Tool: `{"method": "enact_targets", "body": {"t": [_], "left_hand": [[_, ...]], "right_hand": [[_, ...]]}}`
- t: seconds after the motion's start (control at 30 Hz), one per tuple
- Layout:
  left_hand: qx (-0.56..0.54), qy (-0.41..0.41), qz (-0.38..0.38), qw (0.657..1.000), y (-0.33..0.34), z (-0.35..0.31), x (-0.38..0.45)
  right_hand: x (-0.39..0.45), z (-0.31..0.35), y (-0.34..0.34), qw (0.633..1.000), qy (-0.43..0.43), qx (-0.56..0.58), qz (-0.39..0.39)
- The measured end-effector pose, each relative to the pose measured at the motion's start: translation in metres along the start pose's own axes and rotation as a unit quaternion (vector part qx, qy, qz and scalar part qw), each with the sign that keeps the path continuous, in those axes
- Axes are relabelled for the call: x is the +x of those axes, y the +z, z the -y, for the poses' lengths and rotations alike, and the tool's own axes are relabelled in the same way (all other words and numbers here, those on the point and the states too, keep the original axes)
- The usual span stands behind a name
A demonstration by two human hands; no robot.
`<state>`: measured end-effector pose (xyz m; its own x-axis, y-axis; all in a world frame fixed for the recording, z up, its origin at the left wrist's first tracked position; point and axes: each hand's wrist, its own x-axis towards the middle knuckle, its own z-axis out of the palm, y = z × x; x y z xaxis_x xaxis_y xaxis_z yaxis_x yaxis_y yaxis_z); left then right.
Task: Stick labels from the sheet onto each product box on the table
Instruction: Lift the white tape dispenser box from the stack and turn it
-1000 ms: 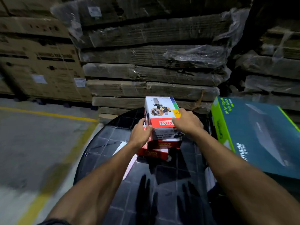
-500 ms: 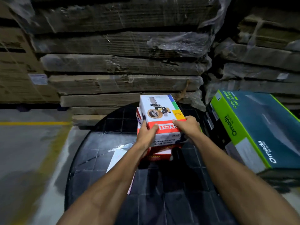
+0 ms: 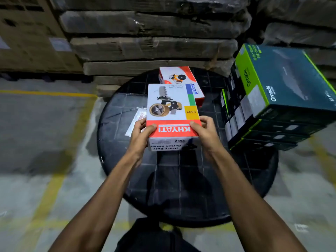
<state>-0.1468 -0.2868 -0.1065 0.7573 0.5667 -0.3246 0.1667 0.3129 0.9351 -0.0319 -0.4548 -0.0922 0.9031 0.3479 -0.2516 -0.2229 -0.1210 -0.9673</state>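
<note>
— So, which step is this?

— Handling a box, not sticking yet, I'd judge. Both hands hold the white-and-red box point(image 3: 171, 113) above the middle of the round black counter point(image 3: 181, 179). The left hand point(image 3: 141, 135) grips its near left corner, thumb on top and fingers curled round the side; the right hand point(image 3: 203, 132) clamps the near right corner the same way. No label shows between any fingers.

— Where is the label sheet?

— Lying flat on the counter toward its left edge, just beside the left hand; the held box partly hides the label sheet point(image 3: 136, 120).

— And the next move?

— Probably setting the box down on a bare patch near the front edge, which frees one hand to peel a label.

— Anything in the way?

— A second box point(image 3: 180, 82) with a red side lies near the far edge, behind the held one. A stack of green-and-teal boxes point(image 3: 272, 91) crowds the right edge, so room is tight there. Cardboard bundles point(image 3: 152, 48) stand beyond the counter.
</note>
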Motion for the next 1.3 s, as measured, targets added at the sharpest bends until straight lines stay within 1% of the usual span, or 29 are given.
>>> {"method": "enact_targets", "body": {"t": [0.07,0.17,0.23,0.3,0.37,0.43,0.53,0.63,0.7,0.77,0.83,1.0,1.07,1.13,1.2,1.27,1.3], "left_hand": [[-0.015,0.001,-0.006,1.0,-0.011,0.015,-0.029],[-0.026,-0.001,0.006,1.0,-0.021,0.036,-0.062],[0.011,0.009,0.02,1.0,-0.028,0.047,-0.08],[0.068,0.014,0.04,0.997,-0.034,0.054,-0.092],[0.097,0.008,0.046,0.994,-0.038,0.054,-0.101],[0.116,0.016,0.058,0.991,-0.038,0.046,-0.106],[0.148,0.038,0.079,0.985,-0.044,0.038,-0.103],[0.181,0.061,0.103,0.976,-0.057,0.03,-0.098],[0.196,0.094,0.116,0.969,-0.064,0.024,-0.097],[0.208,0.134,0.107,0.963,-0.069,0.017,-0.099],[0.234,0.191,0.096,0.948,-0.077,0.014,-0.101],[0.277,0.324,0.063,0.902,-0.099,0.02,-0.101],[0.299,0.358,0.044,0.884,-0.105,0.025,-0.093],[0.308,0.374,0.034,0.874,-0.109,0.028,-0.085],[0.297,0.365,0.045,0.881,-0.11,0.028,-0.08],[0.294,0.321,0.063,0.898,-0.11,0.025,-0.077],[0.303,0.29,0.058,0.906,-0.111,0.023,-0.075]], "right_hand": [[-0.018,-0.009,-0.008,0.998,0.047,0.013,0.025],[-0.037,-0.022,-0.02,0.988,0.112,0.046,0.095],[-0.045,-0.028,-0.026,0.98,0.136,0.07,0.127],[-0.053,-0.03,-0.029,0.977,0.14,0.061,0.151],[-0.061,-0.033,-0.031,0.975,0.132,0.047,0.172],[-0.067,-0.035,-0.031,0.977,0.103,0.027,0.186],[-0.077,-0.035,-0.03,0.976,0.009,-0.057,0.21],[-0.082,-0.036,-0.027,0.964,-0.074,-0.101,0.235],[-0.086,-0.04,-0.021,0.961,-0.109,-0.121,0.222],[-0.092,-0.041,-0.012,0.965,-0.129,-0.142,0.18],[-0.097,-0.04,-0.005,0.963,-0.155,-0.161,0.152],[-0.104,-0.043,0.009,0.949,-0.184,-0.19,0.17],[-0.104,-0.047,0.012,0.949,-0.184,-0.183,0.177],[-0.102,-0.051,0.014,0.954,-0.173,-0.169,0.174],[-0.097,-0.056,0.016,0.964,-0.152,-0.156,0.154],[-0.093,-0.054,0.019,0.971,-0.127,-0.151,0.136],[-0.091,-0.053,0.02,0.974,-0.12,-0.136,0.135]]}}
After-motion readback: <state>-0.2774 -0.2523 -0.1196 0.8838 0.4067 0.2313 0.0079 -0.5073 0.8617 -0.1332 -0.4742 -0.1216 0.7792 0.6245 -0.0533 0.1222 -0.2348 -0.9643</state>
